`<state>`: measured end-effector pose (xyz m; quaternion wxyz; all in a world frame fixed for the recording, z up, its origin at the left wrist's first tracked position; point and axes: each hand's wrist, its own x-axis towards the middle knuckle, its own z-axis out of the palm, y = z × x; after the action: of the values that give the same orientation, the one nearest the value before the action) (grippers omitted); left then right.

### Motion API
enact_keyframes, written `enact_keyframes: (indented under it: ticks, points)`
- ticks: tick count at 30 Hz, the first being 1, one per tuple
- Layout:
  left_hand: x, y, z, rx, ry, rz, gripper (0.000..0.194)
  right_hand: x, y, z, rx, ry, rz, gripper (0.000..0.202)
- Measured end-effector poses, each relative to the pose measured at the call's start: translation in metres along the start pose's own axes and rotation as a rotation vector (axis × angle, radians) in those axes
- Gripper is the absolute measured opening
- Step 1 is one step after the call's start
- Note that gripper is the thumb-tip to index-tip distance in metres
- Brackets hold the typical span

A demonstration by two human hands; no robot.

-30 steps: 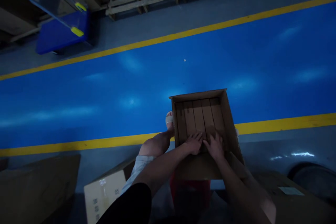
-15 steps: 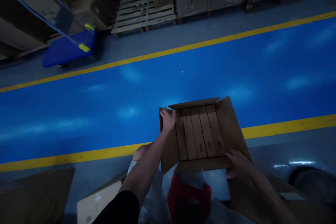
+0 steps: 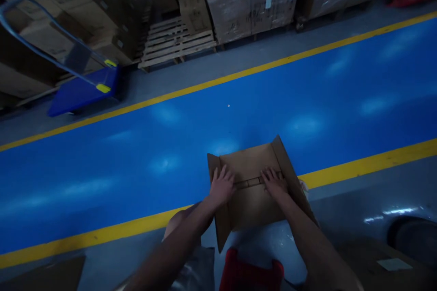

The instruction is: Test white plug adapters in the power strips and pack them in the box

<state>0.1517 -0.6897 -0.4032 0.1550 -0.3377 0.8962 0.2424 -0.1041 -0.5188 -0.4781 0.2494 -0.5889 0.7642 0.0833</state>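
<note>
A brown cardboard box (image 3: 256,209) is in front of me, low in the middle of the head view. Its far and near flaps are folded inward, and a narrow gap between them shows a strip of the small cartons (image 3: 253,182) inside. The two side flaps stand up. My left hand (image 3: 222,185) lies on the left end of the folded flaps, fingers spread. Across from it, my right hand (image 3: 274,182) rests on their right end, its fingers also apart. Neither hand grips anything.
A blue platform trolley (image 3: 83,91) stands at the upper left. Beside it are a wooden pallet (image 3: 177,45) and wrapped carton stacks (image 3: 252,4). A red stool (image 3: 251,275) is below the box. Yellow lines (image 3: 239,74) edge the blue walkway (image 3: 143,145).
The far and near flaps have been folded in over the small cartons. Both hands have moved from the box's edges onto these flaps. The view has tilted up somewhat.
</note>
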Motion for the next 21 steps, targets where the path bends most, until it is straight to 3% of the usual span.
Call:
enact_keyframes:
  ticks: [2,4,5,7,10,12,13,15,18,21]
  points:
    - [-0.006,0.003,-0.001,-0.074,0.277,-0.079,0.072,0.004,0.0,0.007,0.017,-0.019,0.023,0.088]
    - [-0.007,0.008,0.008,-0.28,0.41,-0.19,0.079,0.001,-0.003,0.0,0.027,-0.034,0.043,0.087]
    - [-0.005,0.012,0.017,-0.384,0.379,-0.219,0.081,-0.004,-0.006,-0.008,0.027,-0.039,0.047,0.083]
    - [0.003,0.024,0.042,-0.483,0.165,-0.208,0.082,-0.024,-0.014,-0.03,0.013,0.028,0.038,0.072]
    - [0.014,0.041,0.083,-0.294,-0.211,-0.111,0.091,-0.075,-0.02,-0.055,0.014,0.36,0.167,0.069]
    - [0.017,0.048,0.102,-0.125,-0.323,-0.054,0.098,-0.112,-0.02,-0.052,0.085,0.533,0.384,0.075]
    - [0.017,0.049,0.107,-0.072,-0.344,-0.043,0.098,-0.128,-0.022,-0.043,0.14,0.523,0.476,0.079]
    - [0.015,0.048,0.112,-0.03,-0.354,-0.047,0.094,-0.151,-0.03,-0.012,0.249,0.304,0.508,0.079]
    - [0.012,0.046,0.113,-0.05,-0.355,-0.058,0.097,-0.161,-0.058,0.047,0.269,-0.096,0.304,0.076]
    - [0.016,0.053,0.114,-0.074,-0.34,-0.065,0.103,-0.155,-0.086,0.084,0.155,-0.186,0.242,0.078]
